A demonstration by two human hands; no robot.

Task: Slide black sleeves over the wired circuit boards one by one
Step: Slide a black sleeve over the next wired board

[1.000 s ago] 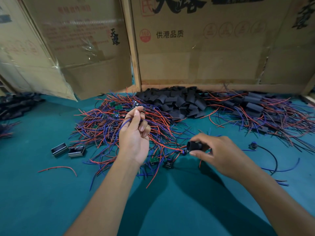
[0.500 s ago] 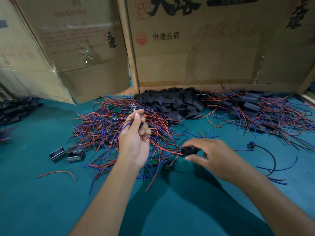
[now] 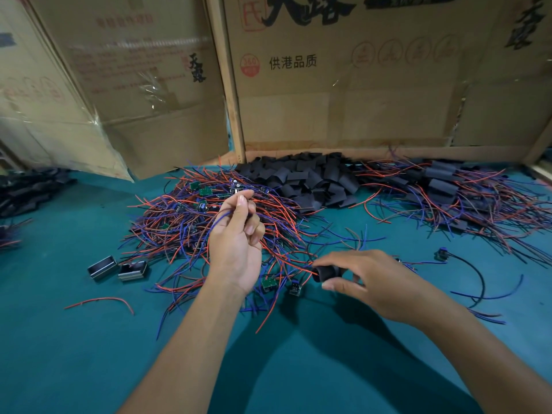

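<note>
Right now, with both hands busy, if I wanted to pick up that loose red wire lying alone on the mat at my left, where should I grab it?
Pinch the loose red wire at the crest of its arch, coming straight down from above. It lies apart from the wire pile on the bare green mat, so nothing crowds the fingers there, and its thin ends look harder to pinch.

A teal felt-like counter (image 3: 74, 354) is being covered in soft, even light, with arm shadows being cast across its near part. The back is being closed off by flattened cardboard boxes (image 3: 358, 94) printed with black and red characters, and a wooden upright (image 3: 230, 94) is being flanked by them, one leaning panel (image 3: 143, 85) being wrapped in clear tape
</note>
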